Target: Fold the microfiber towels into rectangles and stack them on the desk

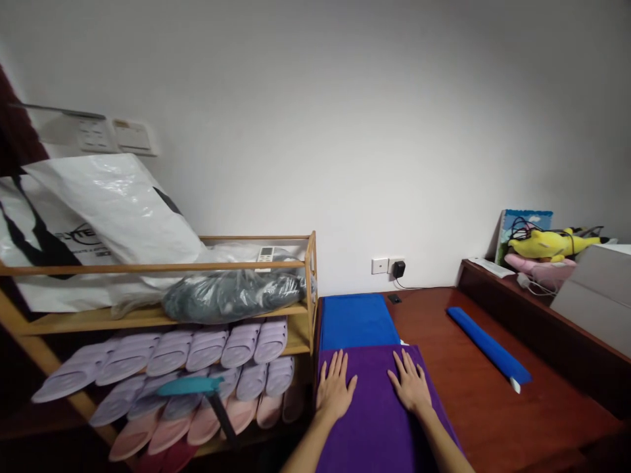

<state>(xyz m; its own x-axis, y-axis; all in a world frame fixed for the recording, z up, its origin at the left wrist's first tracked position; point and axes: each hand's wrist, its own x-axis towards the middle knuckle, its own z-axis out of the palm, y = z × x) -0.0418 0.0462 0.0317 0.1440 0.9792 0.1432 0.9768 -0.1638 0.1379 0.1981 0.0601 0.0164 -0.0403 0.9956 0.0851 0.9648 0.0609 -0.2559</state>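
A piece of purple cloth (pixel 367 407) lies flat along the left side of the reddish-brown wooden table. My left hand (pixel 336 387) rests palm down on it near its far left corner, fingers stretched out. Near the far right corner my right hand (pixel 410 382) also presses flat, its fingers spread. Beyond the purple cloth, and partly under its far edge, is a blue cloth (pixel 357 318) reaching toward the wall. A narrow folded blue strip (pixel 488 345) with a white tip lies apart on the right of the table.
Left of the table (pixel 419 322) stands a wooden rack (pixel 256 266) with several rows of slippers (pixel 197 348), a white bag (pixel 113 203) and a plastic-wrapped grey bundle (pixel 236 295). A raised ledge (pixel 532 315) at right holds a yellow plush toy (pixel 547 244) and white boxes (pixel 599 289). A black plug (pixel 398 268) sits in the wall.
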